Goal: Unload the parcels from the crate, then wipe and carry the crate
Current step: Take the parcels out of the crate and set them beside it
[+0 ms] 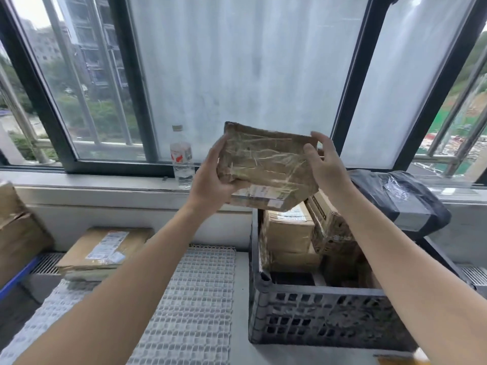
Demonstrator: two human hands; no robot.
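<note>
Parcel [266,164], flat taped cardboard, ends grasped in left fingers [214,156], right fingers [322,140], above latticed crate [329,317]

A brown cardboard parcel [266,164], bound in wrinkled, glossy clear tape, above a dark grey plastic crate [324,320] whose matt lattice walls look scuffed and dusty. Inside the crate, cardboard boxes [288,227] carry the same shiny tape. Right of the crate, a black package [400,198] in glossy plastic film; left of it, a white ribbed plastic mat [195,299] and a matt cardboard flat parcel [105,248] with a slick paper label. Behind the crate, a clear plastic bottle [181,162] and frosted window glass [237,61].
</note>
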